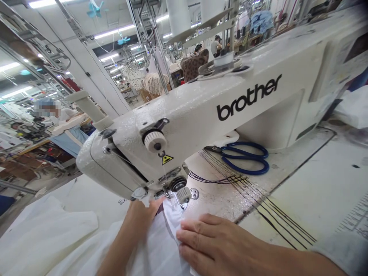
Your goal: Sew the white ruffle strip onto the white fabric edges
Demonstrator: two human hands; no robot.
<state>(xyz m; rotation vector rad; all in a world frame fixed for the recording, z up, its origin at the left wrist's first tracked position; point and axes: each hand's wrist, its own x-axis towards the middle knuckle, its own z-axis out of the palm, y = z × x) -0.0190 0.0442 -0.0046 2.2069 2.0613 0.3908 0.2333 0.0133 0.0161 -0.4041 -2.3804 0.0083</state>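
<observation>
A white sewing machine (pixel 189 111) lettered "brother" fills the middle of the view. White fabric (pixel 155 245) runs from the front edge to beneath its needle area. My left hand (pixel 145 211) reaches in under the machine head, touching the fabric; the machine hides most of its fingers. Nearer to me, my right hand (pixel 209 239) lies flat on the cloth's right edge, fingers stretched out. Just beyond its fingertips is a ribbed white knob (pixel 183 195) at the machine's needle end.
Blue-handled scissors (pixel 245 157) lie under the machine arm, beside dark lines (pixel 253 191) crossing the worktop. More white cloth (pixel 43 234) spreads at left. A co-worker (pixel 54 109) is at another table behind. A ruler scale (pixel 356 214) marks the right side.
</observation>
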